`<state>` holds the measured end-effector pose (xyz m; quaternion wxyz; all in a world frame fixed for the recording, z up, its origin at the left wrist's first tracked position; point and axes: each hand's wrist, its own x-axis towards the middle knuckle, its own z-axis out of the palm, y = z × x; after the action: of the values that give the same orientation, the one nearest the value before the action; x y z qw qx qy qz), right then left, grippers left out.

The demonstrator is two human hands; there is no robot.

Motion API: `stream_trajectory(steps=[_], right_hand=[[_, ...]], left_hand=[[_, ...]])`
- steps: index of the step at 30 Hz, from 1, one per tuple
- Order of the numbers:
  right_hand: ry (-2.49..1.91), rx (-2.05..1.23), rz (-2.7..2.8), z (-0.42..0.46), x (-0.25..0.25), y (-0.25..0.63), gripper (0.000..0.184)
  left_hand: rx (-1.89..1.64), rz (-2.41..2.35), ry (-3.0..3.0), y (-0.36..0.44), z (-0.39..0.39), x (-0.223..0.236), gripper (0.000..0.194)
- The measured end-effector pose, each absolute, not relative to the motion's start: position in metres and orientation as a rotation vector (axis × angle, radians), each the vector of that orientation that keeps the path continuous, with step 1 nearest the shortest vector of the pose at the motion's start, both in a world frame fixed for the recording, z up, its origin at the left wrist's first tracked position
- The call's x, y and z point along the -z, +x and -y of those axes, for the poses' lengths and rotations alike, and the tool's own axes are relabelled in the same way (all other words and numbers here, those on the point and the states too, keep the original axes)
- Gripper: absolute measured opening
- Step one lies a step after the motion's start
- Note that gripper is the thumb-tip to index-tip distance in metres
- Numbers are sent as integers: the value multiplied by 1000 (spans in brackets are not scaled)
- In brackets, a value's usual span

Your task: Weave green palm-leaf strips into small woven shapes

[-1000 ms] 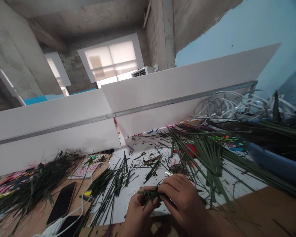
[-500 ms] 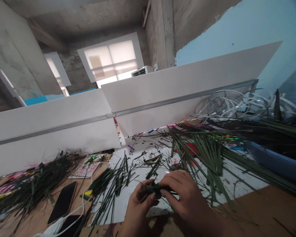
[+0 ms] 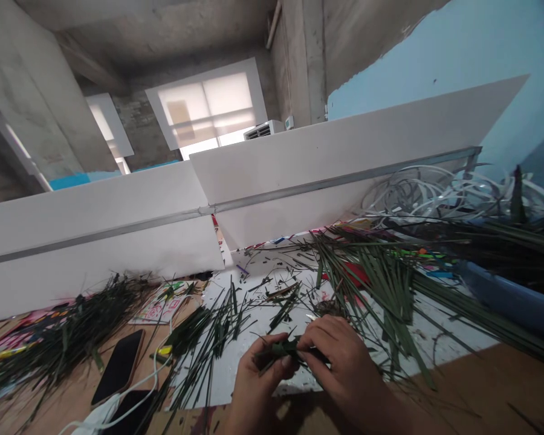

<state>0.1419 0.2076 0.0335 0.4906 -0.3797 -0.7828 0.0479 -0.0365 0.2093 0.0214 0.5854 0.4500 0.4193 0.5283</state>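
Small, dark-green, narrow leafy piece (image 3: 284, 348) with thin pointed ends

Over my head view I make out a left hand (image 3: 259, 371) and a right hand (image 3: 338, 356), both bare, with slender, rounded fingers and soft creases over the knuckles. On the left hand I can pick out a short, smooth thumbnail (image 3: 285, 361) with a faint shine, while the finer skin detail is too dim for me to read. The bare right forearm (image 3: 390, 405) broadens from a narrower wrist, its surface smooth and its outline softly blurred towards the near edge.
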Motion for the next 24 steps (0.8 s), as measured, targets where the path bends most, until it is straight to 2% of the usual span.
stream_trajectory(steps=[16,24], right_hand=[[-960,-169,1927,-207,-33,142,19],[-954,-193,1870,-214,-39,148,12]], left_hand=[[-1224,-994,1005,-32,-209,-26,46],[-1250,-999,1035,-38,-215,-16,51]])
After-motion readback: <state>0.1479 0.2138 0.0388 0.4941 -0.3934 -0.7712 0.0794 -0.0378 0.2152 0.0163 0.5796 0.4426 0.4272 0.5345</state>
